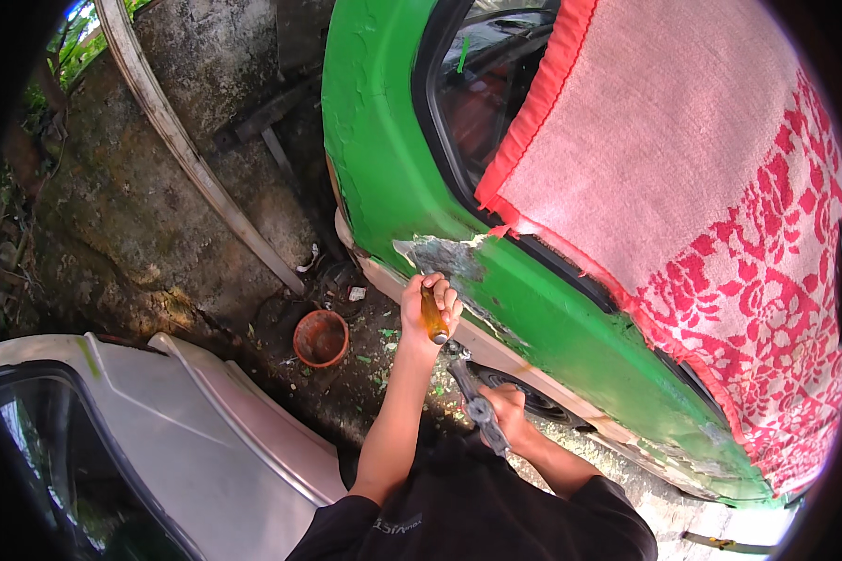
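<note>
The green car body (533,309) fills the right side, with a red-and-cream patterned cloth (702,187) draped over its window. Low on the car's flank is a scraped bare patch (440,254). Just below that patch, the left hand (428,304) grips an amber-handled tool (433,318), fingers closed. Lower, near the car's wheel, the right hand (507,409) closes around grey metal pliers (477,407).
</note>
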### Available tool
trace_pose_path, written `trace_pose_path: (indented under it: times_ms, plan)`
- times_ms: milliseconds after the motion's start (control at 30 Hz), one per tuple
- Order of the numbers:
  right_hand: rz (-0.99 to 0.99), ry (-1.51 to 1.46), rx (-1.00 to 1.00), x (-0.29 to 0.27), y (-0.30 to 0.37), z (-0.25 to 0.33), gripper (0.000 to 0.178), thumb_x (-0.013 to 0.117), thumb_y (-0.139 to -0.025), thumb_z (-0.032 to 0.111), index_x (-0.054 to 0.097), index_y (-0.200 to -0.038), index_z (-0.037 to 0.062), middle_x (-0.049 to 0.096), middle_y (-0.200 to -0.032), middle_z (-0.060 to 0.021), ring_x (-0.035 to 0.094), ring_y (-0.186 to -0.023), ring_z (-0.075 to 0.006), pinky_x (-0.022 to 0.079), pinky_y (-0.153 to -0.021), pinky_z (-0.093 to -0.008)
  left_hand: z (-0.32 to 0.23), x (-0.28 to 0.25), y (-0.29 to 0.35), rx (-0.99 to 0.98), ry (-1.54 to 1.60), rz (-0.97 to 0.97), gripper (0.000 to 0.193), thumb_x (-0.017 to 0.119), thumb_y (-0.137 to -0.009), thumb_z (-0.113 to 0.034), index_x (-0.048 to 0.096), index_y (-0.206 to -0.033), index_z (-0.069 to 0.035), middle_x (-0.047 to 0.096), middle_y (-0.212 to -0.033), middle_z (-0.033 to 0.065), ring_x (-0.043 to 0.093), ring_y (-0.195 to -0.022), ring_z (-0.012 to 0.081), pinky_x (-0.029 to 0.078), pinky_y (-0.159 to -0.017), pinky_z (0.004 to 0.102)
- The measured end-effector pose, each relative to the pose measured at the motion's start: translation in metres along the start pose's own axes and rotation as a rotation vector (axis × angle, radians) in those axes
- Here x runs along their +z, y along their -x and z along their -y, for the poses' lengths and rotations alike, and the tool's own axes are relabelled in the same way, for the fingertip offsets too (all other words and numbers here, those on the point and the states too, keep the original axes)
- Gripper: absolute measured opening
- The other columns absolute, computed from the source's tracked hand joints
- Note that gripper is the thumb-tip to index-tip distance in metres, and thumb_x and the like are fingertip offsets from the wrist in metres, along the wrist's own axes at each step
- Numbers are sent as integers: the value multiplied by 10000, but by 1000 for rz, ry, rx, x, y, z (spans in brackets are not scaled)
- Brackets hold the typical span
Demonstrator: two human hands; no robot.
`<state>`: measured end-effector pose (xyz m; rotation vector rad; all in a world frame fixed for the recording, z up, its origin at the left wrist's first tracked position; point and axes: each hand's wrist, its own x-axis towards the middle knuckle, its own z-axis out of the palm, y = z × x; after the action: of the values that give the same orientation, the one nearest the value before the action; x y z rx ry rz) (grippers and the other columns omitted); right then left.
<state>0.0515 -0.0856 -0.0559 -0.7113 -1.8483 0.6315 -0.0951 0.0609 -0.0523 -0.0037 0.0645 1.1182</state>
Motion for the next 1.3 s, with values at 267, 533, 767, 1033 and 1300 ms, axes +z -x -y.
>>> trace_pose_path:
  times_ms: [267,533,767,1033,1300]
  plan:
    - [-8,125,303,-5,-3,6,252,523,-899,220,564,-849,-23,469,-544,-167,493,-437,-338,375,-447,-423,-4,-9,-3,28,-14,-32,290,302,-929,-203,446,-698,-101,436,-484,74,409,-361,229,324,-344,324]
    - [-72,-19,10,-4,-7,15,460,413,-962,373,515,-719,-3,394,-530,-94,440,-396,-269,319,-405,-365,-7,-12,-1,-52,-43,12,319,289,-928,-217,466,-691,-98,449,-463,82,408,-341,252,335,-365,337]
    - [-68,-91,77,7,-1,10,445,455,-950,377,523,-718,3,414,-538,-95,455,-399,-275,324,-407,-368,-4,-14,3,-91,-113,18,333,282,-935,-228,477,-686,-126,446,-448,82,401,-331,250,332,-346,339]
    - [-40,-104,-130,7,3,-7,366,468,-936,296,540,-740,-5,422,-504,-98,453,-387,-286,348,-403,-371,2,-15,-2,-66,-130,-52,331,284,-939,-241,459,-681,-129,398,-437,63,380,-328,235,324,-338,330]
    - [-123,17,-59,4,9,-9,329,520,-901,260,511,-687,11,369,-477,-79,430,-376,-276,327,-388,-373,4,-13,-3,-44,-141,-82,316,296,-931,-235,460,-683,-127,396,-440,58,383,-339,230,312,-353,326]
